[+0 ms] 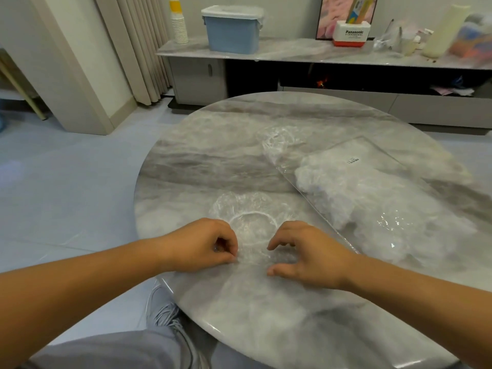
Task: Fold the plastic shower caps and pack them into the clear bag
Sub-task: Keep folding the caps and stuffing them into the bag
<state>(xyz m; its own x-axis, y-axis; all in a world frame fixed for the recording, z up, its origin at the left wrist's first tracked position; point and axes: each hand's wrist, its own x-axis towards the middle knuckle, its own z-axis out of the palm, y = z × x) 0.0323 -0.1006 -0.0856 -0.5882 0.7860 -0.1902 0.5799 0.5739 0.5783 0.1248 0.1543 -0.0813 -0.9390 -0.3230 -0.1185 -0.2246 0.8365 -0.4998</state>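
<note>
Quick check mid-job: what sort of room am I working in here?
Probably a home living room: round marble-look table, a low media cabinet along the wall, and pleated curtains.

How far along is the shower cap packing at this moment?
Done: a white pile of caps lies in the clear bag. In hand: the left hand pinches the near edge of a flat cap, the right hand touching it. Left: folding it, plus another loose cap behind.

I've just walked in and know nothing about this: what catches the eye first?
The left hand and right hand meet at the near edge of a round marble table, the left pinching a crinkly clear shower cap. To their right lies a clear bag already holding a white heap of caps.
</note>
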